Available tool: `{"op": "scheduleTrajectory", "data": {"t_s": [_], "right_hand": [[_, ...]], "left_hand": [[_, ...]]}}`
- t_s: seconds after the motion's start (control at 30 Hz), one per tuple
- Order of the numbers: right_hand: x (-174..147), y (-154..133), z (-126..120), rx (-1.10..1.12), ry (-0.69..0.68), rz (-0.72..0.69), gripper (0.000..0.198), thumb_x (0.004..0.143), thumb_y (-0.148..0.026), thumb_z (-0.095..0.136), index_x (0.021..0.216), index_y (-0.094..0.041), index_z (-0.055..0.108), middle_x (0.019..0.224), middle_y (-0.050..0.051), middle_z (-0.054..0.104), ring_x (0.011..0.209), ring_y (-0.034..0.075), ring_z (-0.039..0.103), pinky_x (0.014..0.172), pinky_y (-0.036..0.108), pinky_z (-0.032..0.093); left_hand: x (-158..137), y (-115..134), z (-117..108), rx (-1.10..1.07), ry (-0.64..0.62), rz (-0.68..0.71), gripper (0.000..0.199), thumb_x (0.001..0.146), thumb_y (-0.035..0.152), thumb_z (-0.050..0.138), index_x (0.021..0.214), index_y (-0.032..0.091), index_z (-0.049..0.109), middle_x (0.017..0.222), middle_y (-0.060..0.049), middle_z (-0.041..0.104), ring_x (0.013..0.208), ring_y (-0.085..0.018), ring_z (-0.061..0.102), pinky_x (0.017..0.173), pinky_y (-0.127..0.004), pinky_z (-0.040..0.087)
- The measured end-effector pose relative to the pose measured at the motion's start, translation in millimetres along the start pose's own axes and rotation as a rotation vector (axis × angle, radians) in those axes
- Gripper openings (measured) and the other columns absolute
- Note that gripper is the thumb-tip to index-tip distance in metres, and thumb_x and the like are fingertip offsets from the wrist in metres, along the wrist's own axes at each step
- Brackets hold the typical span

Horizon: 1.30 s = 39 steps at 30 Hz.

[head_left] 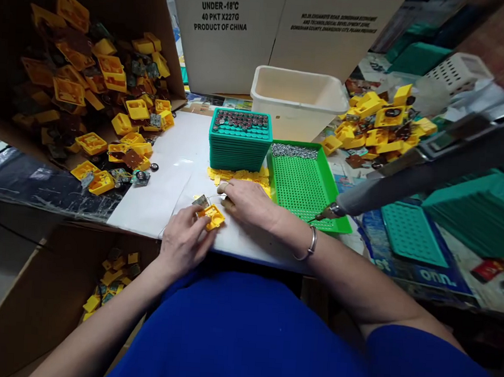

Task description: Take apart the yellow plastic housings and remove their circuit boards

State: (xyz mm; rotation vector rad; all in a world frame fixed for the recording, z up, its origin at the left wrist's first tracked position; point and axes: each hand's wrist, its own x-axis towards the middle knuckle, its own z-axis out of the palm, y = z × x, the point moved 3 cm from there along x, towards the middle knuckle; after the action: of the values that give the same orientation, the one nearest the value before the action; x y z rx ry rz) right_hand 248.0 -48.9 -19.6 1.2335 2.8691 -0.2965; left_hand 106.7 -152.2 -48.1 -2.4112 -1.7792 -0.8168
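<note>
At a white work surface, a person's left hand pinched a small open yellow casing between thumb and fingers near the front edge, a grey board just beside it. The right hand, its covered fingertips drawn close together, was poised just right of the casing beside a thin wire, though whether it gripped the wire could not be told. Beyond stood a stack of teal trays topped with round pieces, beside a green tray of small metal parts, while a cardboard box held loose casings at left
</note>
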Motion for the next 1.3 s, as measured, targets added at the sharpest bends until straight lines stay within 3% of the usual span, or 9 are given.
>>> {"op": "scheduleTrajectory", "data": {"t_s": [0.13, 0.27, 0.37, 0.57, 0.67, 0.83, 1.03, 1.13, 1.3], "right_hand": [[-21, -5, -3, -0.085, 0.085, 0.030, 0.029, 0.095, -0.011, 0.039, 0.109, -0.014, 0.064, 0.099, 0.013, 0.066, 0.076, 0.019, 0.057, 0.059, 0.031, 0.032], [-44, -19, 16, -0.154, 0.070, -0.147, 0.028, 0.094, -0.006, 0.040, 0.093, -0.014, 0.067, 0.083, 0.011, 0.064, 0.073, 0.019, 0.055, 0.060, 0.031, 0.036], [-57, -21, 29, -0.127, 0.133, -0.232, 0.021, 0.093, -0.008, 0.048, 0.098, -0.014, 0.067, 0.085, 0.009, 0.065, 0.076, 0.019, 0.056, 0.065, 0.031, 0.042], [-67, -11, 37, -0.045, 0.222, -0.138, 0.011, 0.093, -0.018, 0.057, 0.087, -0.014, 0.066, 0.078, 0.006, 0.061, 0.071, 0.016, 0.053, 0.062, 0.027, 0.039], [-71, -13, 34, -0.115, 0.353, -0.255, 0.015, 0.093, -0.012, 0.053, 0.083, -0.015, 0.065, 0.072, 0.004, 0.058, 0.065, 0.015, 0.048, 0.058, 0.028, 0.035], [-70, -12, 25, -0.234, 0.629, -0.302, 0.024, 0.094, -0.009, 0.045, 0.081, -0.015, 0.064, 0.070, 0.005, 0.059, 0.064, 0.017, 0.046, 0.059, 0.032, 0.033], [-75, -15, 37, -0.187, 0.396, -0.303, 0.017, 0.092, -0.008, 0.050, 0.088, -0.013, 0.065, 0.076, 0.006, 0.061, 0.071, 0.019, 0.051, 0.063, 0.031, 0.039], [-83, -13, 39, -0.094, 0.340, -0.280, 0.018, 0.093, -0.009, 0.050, 0.104, -0.012, 0.065, 0.084, 0.006, 0.064, 0.078, 0.019, 0.054, 0.069, 0.030, 0.043], [-80, -4, 35, 0.047, 0.144, -0.073, 0.014, 0.093, -0.021, 0.058, 0.082, -0.014, 0.065, 0.079, 0.006, 0.061, 0.075, 0.017, 0.054, 0.068, 0.028, 0.042]], "left_hand": [[2, -11, -9, -0.081, 0.011, -0.054, 0.011, 0.088, 0.031, 0.058, 0.091, 0.020, 0.060, 0.114, -0.015, 0.064, 0.097, -0.027, 0.065, 0.083, -0.040, 0.051], [4, -12, -11, -0.017, -0.025, -0.019, 0.014, 0.088, 0.035, 0.059, 0.085, 0.022, 0.056, 0.097, -0.011, 0.068, 0.086, -0.025, 0.065, 0.074, -0.036, 0.049], [2, -12, -9, 0.041, -0.033, 0.010, 0.017, 0.089, 0.036, 0.059, 0.094, 0.020, 0.058, 0.091, -0.011, 0.068, 0.082, -0.026, 0.063, 0.070, -0.036, 0.047], [-2, -17, -10, 0.040, -0.054, -0.085, 0.043, 0.084, 0.044, 0.066, 0.113, 0.014, 0.059, 0.105, -0.017, 0.067, 0.095, -0.032, 0.059, 0.083, -0.045, 0.048], [6, -18, -17, -0.202, -0.138, -0.272, 0.037, 0.080, 0.044, 0.068, 0.104, 0.017, 0.064, 0.092, -0.011, 0.068, 0.085, -0.026, 0.061, 0.078, -0.040, 0.049], [21, -16, -16, -1.121, -0.572, -0.860, 0.038, 0.078, 0.049, 0.066, 0.092, 0.013, 0.066, 0.068, -0.005, 0.066, 0.053, -0.016, 0.059, 0.048, -0.026, 0.047], [18, -16, -14, -1.654, -0.556, -1.240, 0.023, 0.082, 0.027, 0.064, 0.089, 0.006, 0.070, 0.071, -0.011, 0.069, 0.053, -0.014, 0.063, 0.042, -0.020, 0.053], [10, -15, -16, -1.709, -0.594, -1.247, 0.024, 0.081, 0.029, 0.068, 0.089, 0.007, 0.072, 0.069, -0.009, 0.067, 0.052, -0.015, 0.062, 0.036, -0.020, 0.051], [8, -8, -23, -1.605, -0.640, -1.148, 0.027, 0.075, 0.024, 0.077, 0.098, 0.011, 0.075, 0.068, -0.005, 0.066, 0.060, -0.014, 0.063, 0.039, -0.017, 0.052]]}}
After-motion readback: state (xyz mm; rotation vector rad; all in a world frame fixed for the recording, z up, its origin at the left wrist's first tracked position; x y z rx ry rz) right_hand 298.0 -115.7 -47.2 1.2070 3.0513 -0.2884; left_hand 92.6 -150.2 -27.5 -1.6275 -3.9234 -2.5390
